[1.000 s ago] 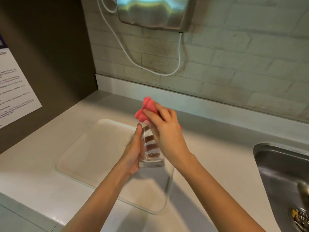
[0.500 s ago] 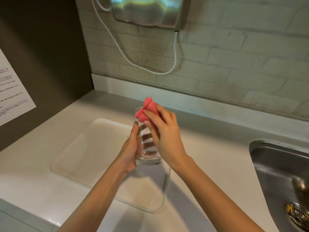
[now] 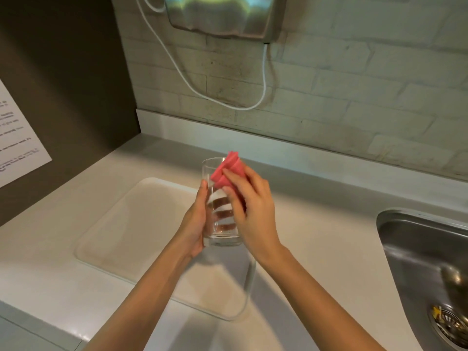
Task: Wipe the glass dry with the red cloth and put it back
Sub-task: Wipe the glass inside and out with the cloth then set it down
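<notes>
A tall clear glass (image 3: 219,231) is held upright above the counter, over the right part of a white tray (image 3: 131,224). My left hand (image 3: 195,224) wraps its left side and back, fingers showing through the glass. My right hand (image 3: 249,211) presses a folded red cloth (image 3: 228,172) against the glass's upper right side, the cloth reaching past the rim. Part of the cloth is hidden under my right fingers.
A steel sink (image 3: 425,262) with a drain strainer (image 3: 450,325) lies at the right. A metal hand dryer (image 3: 222,13) with a white cable (image 3: 228,103) hangs on the tiled wall. A printed notice (image 3: 17,143) is on the dark panel at left.
The red cloth and my right hand have shifted slightly along the upper side of the glass; more of the rim shows at the left. Both hands keep their hold.
</notes>
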Available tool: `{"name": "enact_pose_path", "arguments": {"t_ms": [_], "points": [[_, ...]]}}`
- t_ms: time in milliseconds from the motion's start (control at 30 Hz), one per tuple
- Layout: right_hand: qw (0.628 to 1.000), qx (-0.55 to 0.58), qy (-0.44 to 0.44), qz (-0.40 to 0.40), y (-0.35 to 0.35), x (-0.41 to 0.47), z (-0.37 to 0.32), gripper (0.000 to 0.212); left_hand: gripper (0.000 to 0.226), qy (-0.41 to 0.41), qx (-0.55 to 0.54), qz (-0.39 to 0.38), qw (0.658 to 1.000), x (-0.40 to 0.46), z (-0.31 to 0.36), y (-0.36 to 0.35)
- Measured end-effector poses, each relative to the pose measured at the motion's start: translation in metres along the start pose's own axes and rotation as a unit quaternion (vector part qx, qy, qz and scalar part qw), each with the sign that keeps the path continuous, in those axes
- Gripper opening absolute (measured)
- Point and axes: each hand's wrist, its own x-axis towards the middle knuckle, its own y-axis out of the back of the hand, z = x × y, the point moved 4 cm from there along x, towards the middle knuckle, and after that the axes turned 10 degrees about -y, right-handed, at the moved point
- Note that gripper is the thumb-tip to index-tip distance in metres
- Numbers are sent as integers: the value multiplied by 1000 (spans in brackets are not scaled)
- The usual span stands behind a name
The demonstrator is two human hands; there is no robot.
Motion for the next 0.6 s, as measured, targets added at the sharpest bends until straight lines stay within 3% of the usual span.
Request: {"name": "enact_pose_path", "arguments": {"t_ms": [133, 167, 233, 267, 333, 400, 433, 500, 600], "points": [[990, -33, 123, -52, -7, -48, 15, 29, 59, -15, 32, 25, 999, 4, 6, 12], [994, 7, 93, -58, -5, -57, 21, 28, 58, -19, 36, 36, 999, 5, 6, 15], [978, 181, -79, -63, 1, -67, 32, 23, 58, -21, 33, 49, 998, 7, 6, 16], [938, 287, -185, -63, 0, -70, 41, 21, 59, -18, 27, 49, 998, 6, 6, 15], [810, 460, -359, -65, -10, -76, 51, 28, 59, -14, 14, 40, 999, 5, 7, 10], [663, 570, -476, -93, -26, -81, 53, 45, 58, -18, 11, 26, 999, 7, 9, 5], [607, 601, -509, -108, -33, -83, 50, 52, 58, -22, 13, 21, 999, 7, 9, 3], [560, 631, -520, -131, -39, -83, 44, 52, 61, -33, 19, 14, 999, 6, 11, -2], [565, 647, -497, -125, -39, -82, 46, 52, 69, -44, 35, 8, 998, 3, 11, -6]]}}
